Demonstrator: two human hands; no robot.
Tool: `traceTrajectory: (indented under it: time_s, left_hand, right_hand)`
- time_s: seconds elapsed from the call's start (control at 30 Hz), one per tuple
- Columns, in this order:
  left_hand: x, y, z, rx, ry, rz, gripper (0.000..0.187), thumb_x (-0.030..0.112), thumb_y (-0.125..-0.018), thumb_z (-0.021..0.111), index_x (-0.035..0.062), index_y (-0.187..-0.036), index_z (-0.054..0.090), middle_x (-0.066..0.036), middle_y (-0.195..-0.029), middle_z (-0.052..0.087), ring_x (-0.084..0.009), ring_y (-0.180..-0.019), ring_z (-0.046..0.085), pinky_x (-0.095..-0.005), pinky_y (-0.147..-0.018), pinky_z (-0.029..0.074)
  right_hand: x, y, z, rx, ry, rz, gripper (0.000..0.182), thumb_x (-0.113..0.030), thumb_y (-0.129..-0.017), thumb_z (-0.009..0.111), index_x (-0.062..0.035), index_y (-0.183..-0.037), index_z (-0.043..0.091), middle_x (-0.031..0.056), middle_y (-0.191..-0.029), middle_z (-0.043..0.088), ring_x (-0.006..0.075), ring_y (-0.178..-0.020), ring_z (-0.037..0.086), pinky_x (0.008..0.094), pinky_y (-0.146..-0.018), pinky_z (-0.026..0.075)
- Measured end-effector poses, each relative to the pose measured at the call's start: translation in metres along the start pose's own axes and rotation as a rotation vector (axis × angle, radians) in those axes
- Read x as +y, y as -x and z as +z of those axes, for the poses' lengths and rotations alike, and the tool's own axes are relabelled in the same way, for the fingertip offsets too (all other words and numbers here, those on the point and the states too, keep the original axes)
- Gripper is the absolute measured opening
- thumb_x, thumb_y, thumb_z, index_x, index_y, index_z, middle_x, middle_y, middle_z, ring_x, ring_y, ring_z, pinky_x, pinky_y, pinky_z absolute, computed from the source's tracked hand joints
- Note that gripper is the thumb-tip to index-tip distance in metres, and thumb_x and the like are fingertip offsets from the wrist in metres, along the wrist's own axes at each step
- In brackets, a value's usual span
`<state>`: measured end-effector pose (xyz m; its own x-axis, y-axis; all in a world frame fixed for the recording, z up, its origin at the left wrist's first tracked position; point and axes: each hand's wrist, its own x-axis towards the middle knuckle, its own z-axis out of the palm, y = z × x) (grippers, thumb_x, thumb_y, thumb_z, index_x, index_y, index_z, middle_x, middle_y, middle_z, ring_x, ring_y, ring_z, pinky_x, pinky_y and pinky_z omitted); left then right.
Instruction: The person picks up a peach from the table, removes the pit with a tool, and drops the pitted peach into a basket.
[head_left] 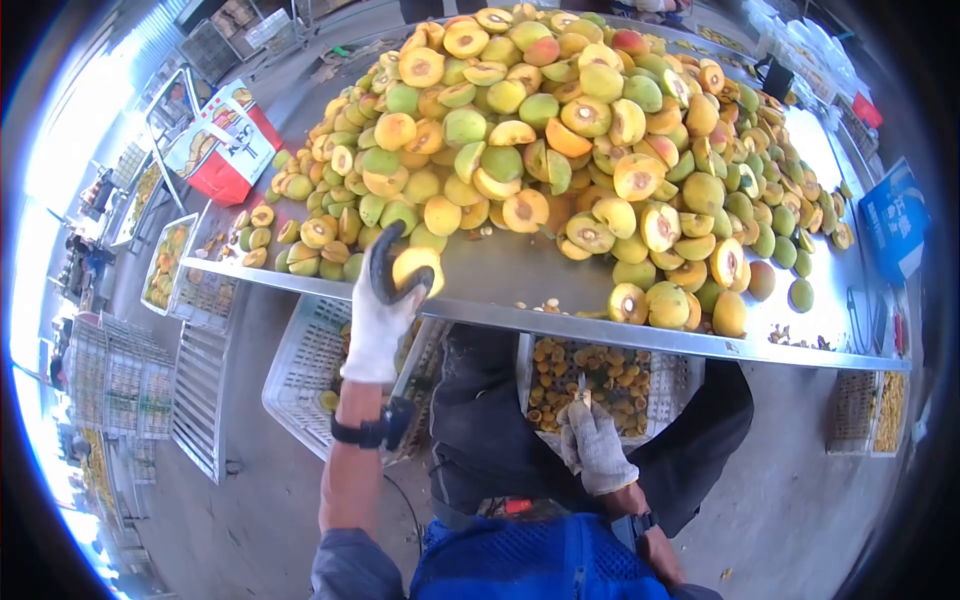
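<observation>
- My left hand [380,305] pinches a fruit [414,264] between thumb and fingers; a light grip should spare the flesh.
- My right hand [596,446], lower, closes around a tool [584,391]; best keep its tip off my left fingers.
- The pile [505,130] lies beyond my left fingers.

Left-side glare, fisheye distortion, black corners

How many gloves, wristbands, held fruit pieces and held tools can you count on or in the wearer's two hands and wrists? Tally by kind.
Gloves: 2, one each on the left hand and right hand
Wristbands: 2, one per wrist
Fruit piece, left hand: 1
Tool, right hand: 1, only its thin tip showing
Total: 6
</observation>
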<state>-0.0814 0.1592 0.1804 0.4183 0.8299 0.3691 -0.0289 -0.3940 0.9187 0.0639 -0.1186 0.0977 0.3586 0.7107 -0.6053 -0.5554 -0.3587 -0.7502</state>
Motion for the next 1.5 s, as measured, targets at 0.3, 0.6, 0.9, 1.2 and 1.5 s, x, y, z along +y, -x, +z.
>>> traceTrajectory:
  time_s: [0.3, 0.6, 0.9, 1.2, 1.5]
  left_hand:
    - [-0.010, 0.095, 0.076, -0.006, 0.359, -0.400, 0.043, 0.020, -0.092, 0.064, 0.0063, -0.130, 0.049, -0.008, -0.118, 0.055, -0.0165, -0.106, 0.055, -0.0298, -0.087, 0.049]
    - [0.034, 0.095, 0.103, -0.149, 0.473, -0.414, 0.047, 0.025, -0.092, 0.063, 0.0010, -0.130, 0.051, -0.010, -0.123, 0.058, -0.0170, -0.111, 0.056, -0.0300, -0.096, 0.047]
    - [0.001, 0.117, 0.120, -0.030, 0.722, -0.422, 0.055, 0.038, -0.093, 0.063, -0.0001, -0.130, 0.048, -0.011, -0.121, 0.059, -0.0181, -0.103, 0.061, -0.0310, -0.089, 0.051]
    - [-0.013, 0.123, 0.120, 0.006, 0.592, -0.392, 0.059, 0.039, -0.093, 0.063, -0.0058, -0.127, 0.046, -0.013, -0.098, 0.065, -0.0182, -0.085, 0.065, -0.0303, -0.078, 0.054]
    - [-0.006, 0.112, 0.109, -0.283, 0.577, -0.344, 0.064, 0.046, -0.090, 0.064, -0.0067, -0.124, 0.049, -0.011, -0.094, 0.064, -0.0145, -0.083, 0.063, -0.0277, -0.073, 0.054]
  right_hand:
    - [-0.041, 0.003, -0.001, 0.033, 0.514, -0.014, 0.030, -0.026, -0.095, 0.054, -0.0004, -0.111, 0.057, 0.0209, -0.089, 0.063, 0.0363, -0.086, 0.062, 0.0462, -0.072, 0.047]
    - [-0.076, 0.044, 0.037, 0.083, 0.742, -0.524, 0.025, -0.024, -0.094, 0.057, -0.0043, -0.109, 0.055, 0.0257, -0.088, 0.063, 0.0464, -0.085, 0.061, 0.0480, -0.067, 0.050]
    - [-0.060, 0.020, 0.041, 0.048, 0.707, -0.534, 0.023, -0.023, -0.094, 0.056, -0.0030, -0.105, 0.054, 0.0272, -0.083, 0.063, 0.0477, -0.081, 0.061, 0.0505, -0.063, 0.049]
    - [-0.041, 0.018, 0.038, 0.031, 0.622, -0.460, 0.028, -0.026, -0.095, 0.055, -0.0031, -0.112, 0.058, 0.0271, -0.086, 0.064, 0.0474, -0.086, 0.060, 0.0486, -0.069, 0.050]
    - [-0.026, 0.009, 0.027, -0.302, 0.191, -0.149, 0.023, -0.026, -0.100, 0.049, -0.0046, -0.098, 0.058, -0.0029, -0.070, 0.052, 0.0059, -0.058, 0.046, 0.0226, -0.050, 0.039]
